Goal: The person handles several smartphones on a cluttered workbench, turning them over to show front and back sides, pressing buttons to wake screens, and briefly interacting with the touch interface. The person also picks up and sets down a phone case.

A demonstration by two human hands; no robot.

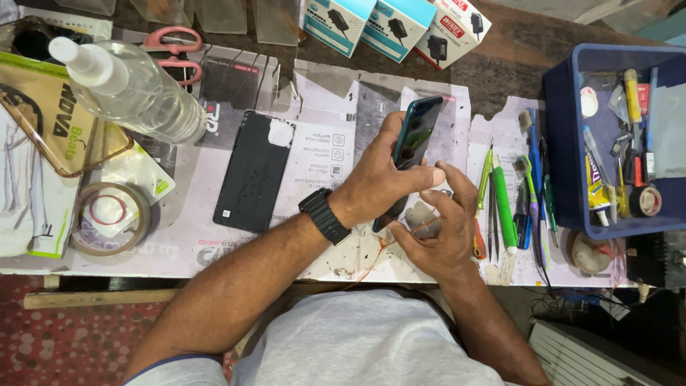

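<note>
My left hand [377, 179], with a black wristband, grips a dark teal smartphone [416, 132] tilted on edge above the work mat. My right hand [443, 229] sits just below and to the right, fingers curled against the phone's lower end, with a thin orange strand [386, 246] running under it. A black phone back cover [254, 171] lies flat on the mat to the left of my hands.
A clear squeeze bottle [132, 89], pink scissors [175, 46] and a tape roll [107, 218] lie at the left. Small boxes [389, 25] stand at the back. Screwdrivers and brushes [511, 200] lie right of my hands, beside a blue tool tray [561, 143].
</note>
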